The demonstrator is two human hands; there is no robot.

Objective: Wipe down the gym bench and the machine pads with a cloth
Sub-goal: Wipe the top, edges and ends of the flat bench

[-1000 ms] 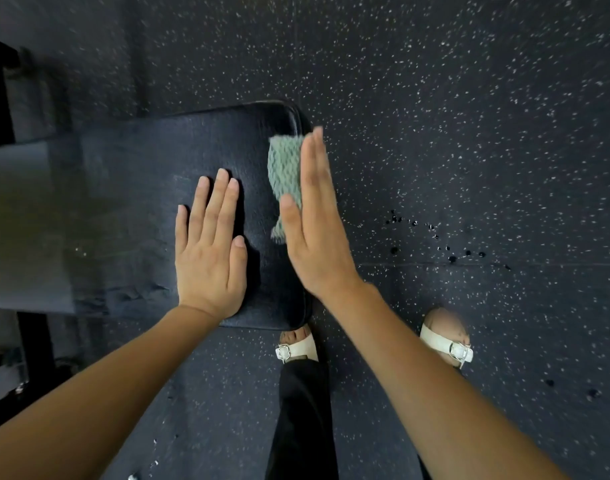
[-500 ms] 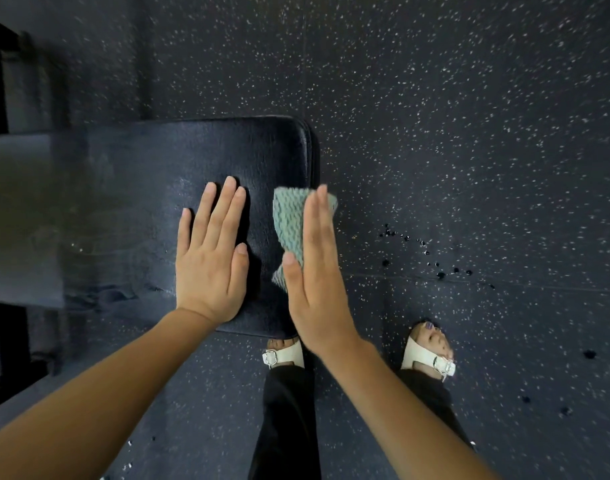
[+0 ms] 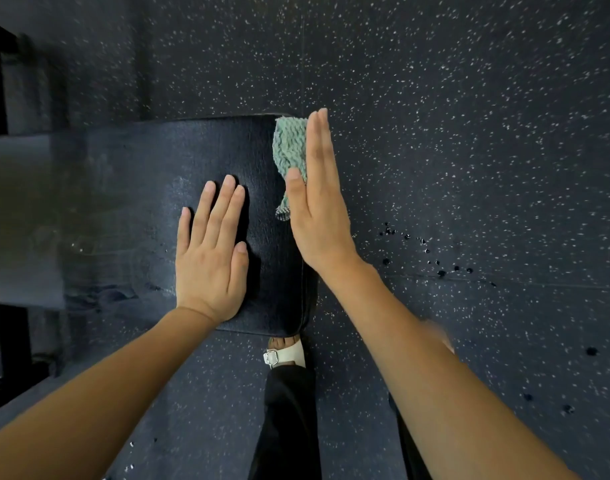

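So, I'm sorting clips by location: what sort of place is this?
Probably a gym: a dark speckled rubber floor, a black padded bench standing on it, and the right hand pressing a green cloth against the bench's end while the left hand rests flat on top.

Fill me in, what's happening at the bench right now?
A person is wiping the black gym bench. The right hand, fingers straight, presses a green cloth against the bench's end edge, near its far corner. The left hand rests flat on the bench top.
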